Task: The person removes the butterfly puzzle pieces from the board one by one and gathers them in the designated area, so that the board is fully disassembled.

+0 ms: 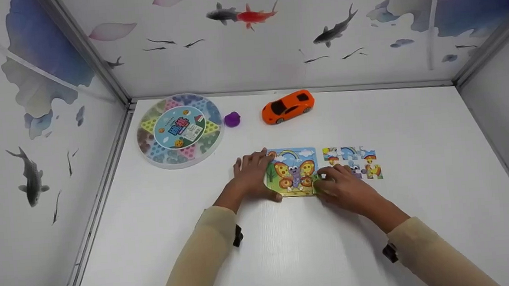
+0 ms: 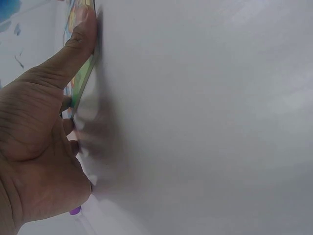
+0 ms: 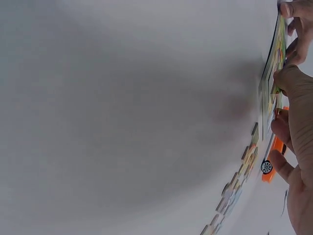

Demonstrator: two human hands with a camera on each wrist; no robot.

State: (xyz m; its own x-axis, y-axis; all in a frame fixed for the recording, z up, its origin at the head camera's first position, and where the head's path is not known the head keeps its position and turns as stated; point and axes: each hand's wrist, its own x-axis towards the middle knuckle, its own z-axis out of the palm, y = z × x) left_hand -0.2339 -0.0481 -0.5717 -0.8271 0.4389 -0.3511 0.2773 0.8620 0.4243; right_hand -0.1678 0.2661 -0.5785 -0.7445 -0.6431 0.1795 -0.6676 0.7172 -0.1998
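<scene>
A jigsaw puzzle board point(image 1: 294, 171) with a butterfly picture lies on the white table point(image 1: 281, 250). My left hand point(image 1: 252, 177) holds it at the left side, thumb along the near edge and index finger by the far left corner. In the left wrist view the thumb lies against the board's edge. At the board's near right corner, my right hand point(image 1: 344, 188) pinches a green puzzle piece point(image 1: 316, 186) between thumb and fingers. Right of the board lie several loose puzzle pieces point(image 1: 368, 153), some partly hidden behind the right hand.
An orange toy car point(image 1: 288, 107) stands beyond the board. Left of it are a small purple toy point(image 1: 232, 119) and a round board-game box point(image 1: 183, 155). Printed panels point(image 1: 275, 64) wall the table at the back and sides.
</scene>
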